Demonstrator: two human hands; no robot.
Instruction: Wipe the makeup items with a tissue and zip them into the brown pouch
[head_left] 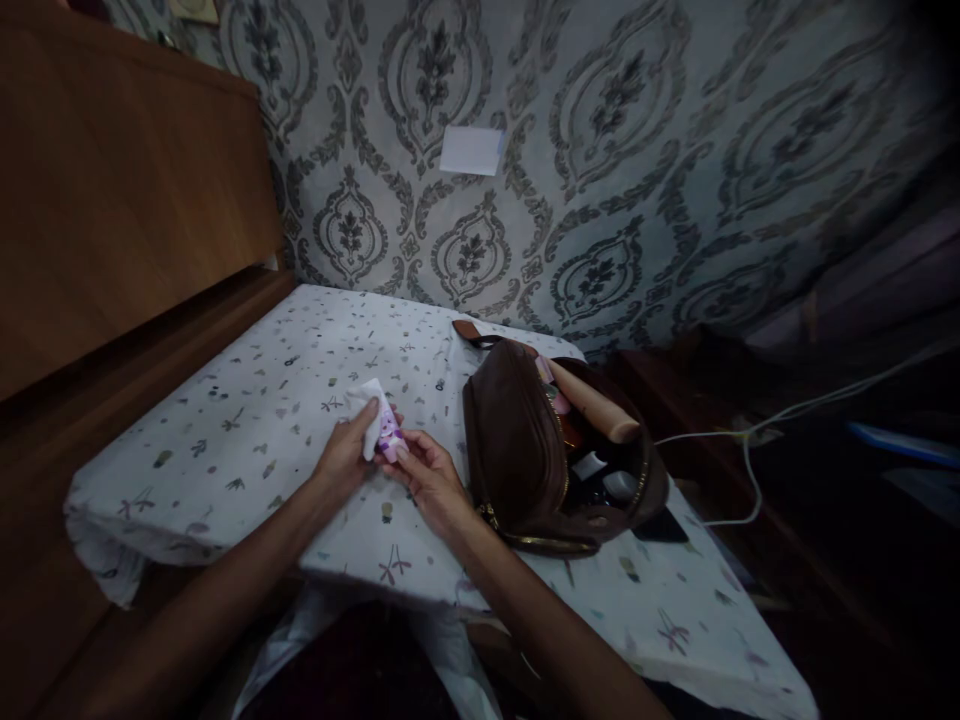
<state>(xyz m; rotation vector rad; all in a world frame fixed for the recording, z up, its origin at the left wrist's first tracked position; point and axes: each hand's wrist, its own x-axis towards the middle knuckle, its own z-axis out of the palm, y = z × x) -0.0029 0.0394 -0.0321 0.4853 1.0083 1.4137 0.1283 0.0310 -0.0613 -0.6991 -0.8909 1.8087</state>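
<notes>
My left hand [346,452] and my right hand [429,476] meet over a table covered by a white floral cloth [262,400]. Between them is a small purple-and-white tube or bottle [388,434]. The left hand presses a white tissue [367,410] against it while the right hand pinches its lower end. Just right of my hands lies an open brown leather bag [525,450] with a tan wooden-looking handle [592,402] and other small items sticking out of it.
A wooden cabinet [127,190] stands along the left. Patterned wallpaper with a white paper note [471,150] backs the table. A white cable [757,430] runs across the dark area on the right. A dark flat object [664,527] lies beside the bag.
</notes>
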